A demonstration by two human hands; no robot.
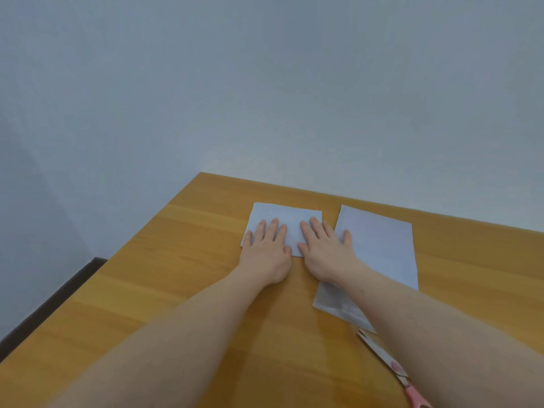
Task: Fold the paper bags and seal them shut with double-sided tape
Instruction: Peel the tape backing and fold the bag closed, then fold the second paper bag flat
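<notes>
A small folded white paper bag (290, 214) lies flat on the wooden table (176, 275). My left hand (266, 250) presses on its left half, palm down with fingers spread. My right hand (325, 250) presses flat on its right half, with the outer fingers reaching over the gap to a second bag. That second, longer white paper bag (382, 248) lies unfolded just to the right, its near end partly hidden under my right forearm. No tape is visible.
Pink-handled scissors (397, 372) lie near the front right, partly under my right forearm. The table's left edge (97, 269) drops off to a dark floor strip. A plain pale wall stands behind the table's far edge.
</notes>
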